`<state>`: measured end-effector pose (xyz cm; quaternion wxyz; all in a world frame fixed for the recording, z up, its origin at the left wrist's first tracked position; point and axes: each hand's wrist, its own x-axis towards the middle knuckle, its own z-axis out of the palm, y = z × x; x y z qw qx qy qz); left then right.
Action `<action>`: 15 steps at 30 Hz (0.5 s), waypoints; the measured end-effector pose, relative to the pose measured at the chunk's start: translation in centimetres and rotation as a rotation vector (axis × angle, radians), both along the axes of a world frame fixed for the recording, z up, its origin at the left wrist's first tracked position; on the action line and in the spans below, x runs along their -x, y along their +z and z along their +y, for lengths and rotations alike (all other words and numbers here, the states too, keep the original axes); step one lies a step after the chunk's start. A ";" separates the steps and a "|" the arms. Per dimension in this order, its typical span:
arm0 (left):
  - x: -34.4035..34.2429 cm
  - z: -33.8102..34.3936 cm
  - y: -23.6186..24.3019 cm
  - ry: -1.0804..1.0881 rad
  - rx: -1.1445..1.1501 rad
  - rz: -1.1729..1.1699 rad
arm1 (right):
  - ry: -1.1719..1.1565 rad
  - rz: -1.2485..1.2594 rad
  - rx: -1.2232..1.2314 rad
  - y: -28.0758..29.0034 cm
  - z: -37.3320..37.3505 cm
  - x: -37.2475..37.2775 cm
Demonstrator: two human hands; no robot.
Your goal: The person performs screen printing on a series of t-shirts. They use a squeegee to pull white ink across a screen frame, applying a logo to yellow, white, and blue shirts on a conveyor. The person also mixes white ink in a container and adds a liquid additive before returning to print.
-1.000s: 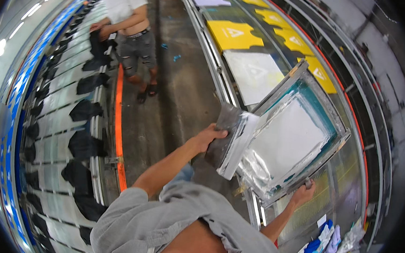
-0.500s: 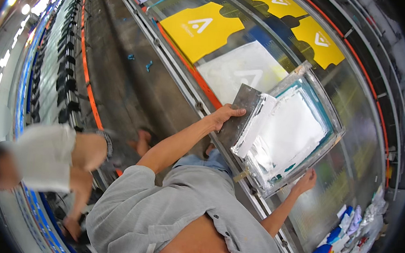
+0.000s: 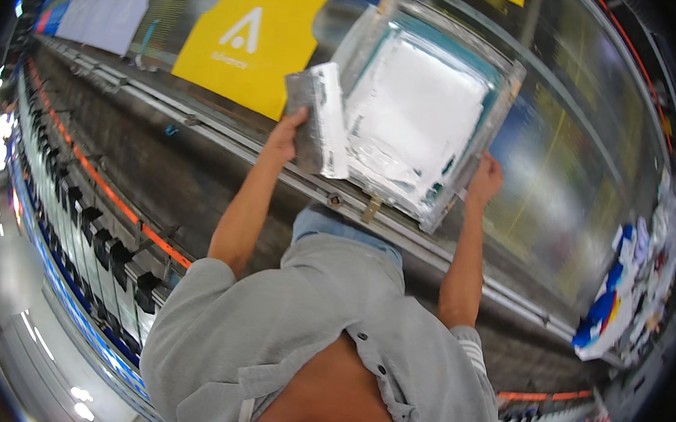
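My left hand (image 3: pixel 286 134) grips the grey plate of a squeegee (image 3: pixel 307 119), thumb on top. Thick white ink coats the squeegee's long edge, which lies along the left side of a printing screen (image 3: pixel 511 90). The screen has a worn metal frame, a teal border and a wide patch of white ink (image 3: pixel 419 111). My right hand (image 3: pixel 485 180) is closed at the frame's lower right edge; its fingertips are partly hidden. A yellow cut fabric piece (image 3: pixel 244 44) with a white print lies flat left of the squeegee. The screen mostly covers a pale piece.
Metal rails (image 3: pixel 225 136) run along the near edge of the long table. White cut pieces (image 3: pixel 109 15) lie at far left, and crumpled plastic and cloth (image 3: pixel 623 286) are heaped at far right. Behind me stands another rail with black clamps (image 3: pixel 101 234) and an orange strip.
My view has swung round. The screen, squeegee and both hands have shifted left along the table, over the pale piece. The other person at left is out of view.
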<state>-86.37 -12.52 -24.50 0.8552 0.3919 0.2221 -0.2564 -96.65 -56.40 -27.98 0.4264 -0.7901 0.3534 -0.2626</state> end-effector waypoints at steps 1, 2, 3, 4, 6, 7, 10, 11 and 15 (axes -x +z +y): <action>0.6 0.4 -0.2 -0.032 0.013 0.008 | -0.017 -0.003 -0.083 0.8 0.1 0.6; 1.2 1.0 0.2 -0.055 0.015 0.016 | -0.014 0.010 -0.110 1.4 -0.1 1.4; 1.9 1.3 0.5 -0.062 0.030 0.013 | -0.006 0.024 -0.137 2.1 -0.3 2.3; 2.5 1.3 1.8 -0.080 0.008 -0.043 | -0.005 0.033 -0.172 2.3 -0.1 3.2; -0.4 0.9 3.3 -0.125 -0.032 -0.190 | -0.030 0.000 -0.175 -0.3 -0.3 1.7; -0.8 0.4 5.5 -0.198 -0.130 -0.264 | -0.032 -0.009 -0.174 -0.7 -0.5 1.9; -1.7 -2.3 10.9 -0.368 -0.437 -0.436 | -0.014 -0.065 -0.176 0.6 0.6 1.6; -2.0 -3.4 11.9 -0.454 -0.513 -0.481 | -0.006 -0.047 -0.159 1.2 0.8 1.4; -0.6 -9.9 10.7 -0.790 -1.168 -0.981 | -0.030 0.006 -0.138 -0.4 0.9 1.1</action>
